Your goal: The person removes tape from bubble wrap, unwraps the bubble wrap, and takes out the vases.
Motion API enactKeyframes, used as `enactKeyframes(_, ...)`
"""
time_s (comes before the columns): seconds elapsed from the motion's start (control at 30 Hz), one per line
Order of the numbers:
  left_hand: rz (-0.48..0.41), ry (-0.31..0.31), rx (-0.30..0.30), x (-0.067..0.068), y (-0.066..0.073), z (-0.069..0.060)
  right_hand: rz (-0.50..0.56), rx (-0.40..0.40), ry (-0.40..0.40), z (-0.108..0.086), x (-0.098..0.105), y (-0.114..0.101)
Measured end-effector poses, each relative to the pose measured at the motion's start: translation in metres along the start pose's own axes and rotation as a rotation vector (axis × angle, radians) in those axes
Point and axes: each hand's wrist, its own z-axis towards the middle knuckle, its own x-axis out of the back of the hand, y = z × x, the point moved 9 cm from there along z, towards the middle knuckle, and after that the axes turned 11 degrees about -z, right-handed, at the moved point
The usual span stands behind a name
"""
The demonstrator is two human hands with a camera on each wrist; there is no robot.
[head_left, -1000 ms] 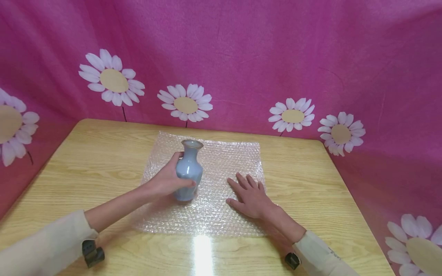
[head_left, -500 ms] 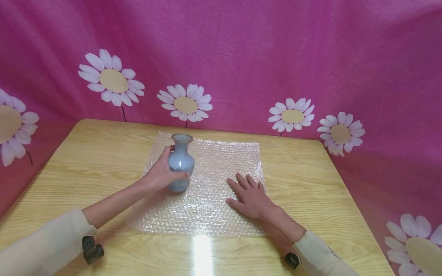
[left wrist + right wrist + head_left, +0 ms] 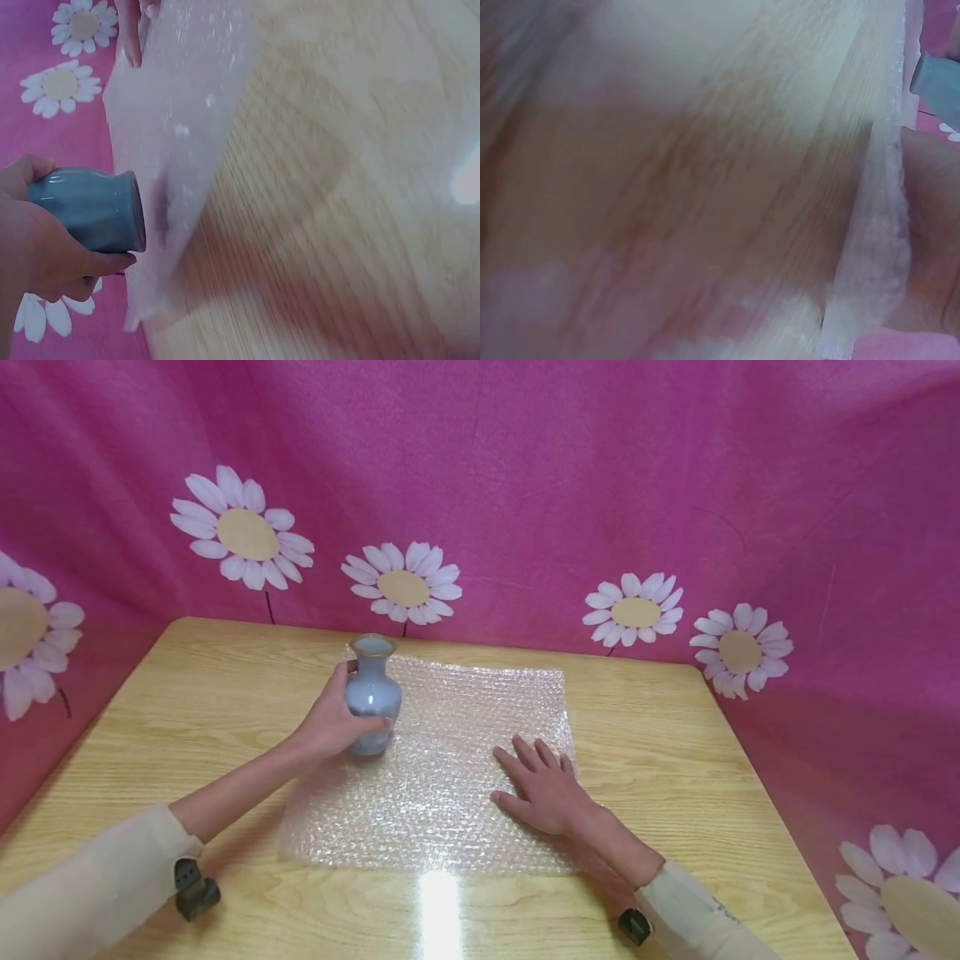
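Observation:
A glossy blue-grey vase [image 3: 372, 696] with a flared brown-rimmed mouth stands upright in my left hand [image 3: 330, 720]. The thumb wraps across its front and the other fingers go behind it, partly hidden. In the left wrist view the vase's base [image 3: 137, 211] appears lifted off the sheet, with a shadow beside it. Beneath lies a clear sheet of bubble wrap [image 3: 442, 810], flat on the table. My right hand [image 3: 546, 793] rests on the sheet's right part with fingers spread. The right wrist view shows the wrap's edge [image 3: 881, 247] beside that hand.
The light wooden table [image 3: 675, 760] extends around the wrap, with a bright light reflection near the front. A pink cloth [image 3: 510, 485] printed with white daisies hangs behind and at both sides. A small black camera is worn at each wrist.
My left hand has carried the vase leftward and away from me, toward the wrap's far left corner. My right hand has stayed in place on the wrap.

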Motion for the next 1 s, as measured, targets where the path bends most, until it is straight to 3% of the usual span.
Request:
enactKeyframes(0.3,0.04,0.05,-0.011,0.019,-0.002,0.006,-0.005,0.003,0.001,0.001,0.0,0.0)
enactKeyframes(0.63,0.032,0.07,-0.022,0.029,-0.005,0.009,-0.004,0.003,0.005,0.001,0.0,-0.001)
enactKeyframes(1.0,0.103,0.128,-0.039,0.043,-0.008,0.014,0.005,0.0,-0.002,0.0,-0.001,0.0)
